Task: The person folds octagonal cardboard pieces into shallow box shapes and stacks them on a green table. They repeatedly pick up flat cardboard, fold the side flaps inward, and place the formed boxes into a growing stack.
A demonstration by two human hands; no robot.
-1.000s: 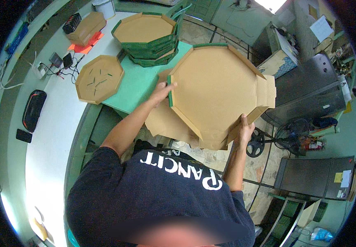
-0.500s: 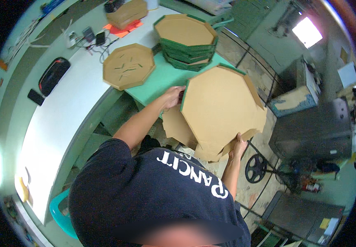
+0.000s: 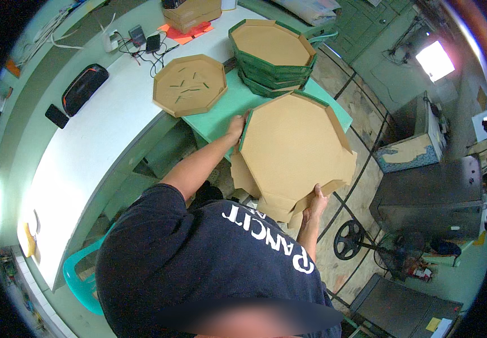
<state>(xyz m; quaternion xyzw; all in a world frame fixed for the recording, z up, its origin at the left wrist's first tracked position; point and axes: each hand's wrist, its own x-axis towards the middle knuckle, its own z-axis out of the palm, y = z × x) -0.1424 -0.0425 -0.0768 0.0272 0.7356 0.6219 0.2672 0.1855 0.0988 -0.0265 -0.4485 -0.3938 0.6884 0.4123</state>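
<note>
A large octagonal cardboard box piece [image 3: 297,149] is held in front of me, brown inside with green outer edges. Some of its side walls stand folded up along the far and right edges, while loose flaps hang out at the near side. My left hand [image 3: 236,127] grips the left green edge, its fingertips hidden behind the cardboard. At the near right corner, my right hand [image 3: 315,204] is closed on a flap, thumb on top. Beyond the piece is a stack of finished-looking octagonal boxes [image 3: 274,42] with green sides.
The stack stands on a green table [image 3: 210,121]. A brown octagonal tray [image 3: 212,79] with several green slivers lies to its left, partly over the white counter [image 3: 122,107]. A black pouch [image 3: 85,90], a phone [image 3: 56,116] and cables are on the counter. A black wheel [image 3: 349,239] is at right.
My view has shifted, so the tables sit further right in it. The cardboard piece has come slightly toward me and left relative to the table, with both hands still holding it.
</note>
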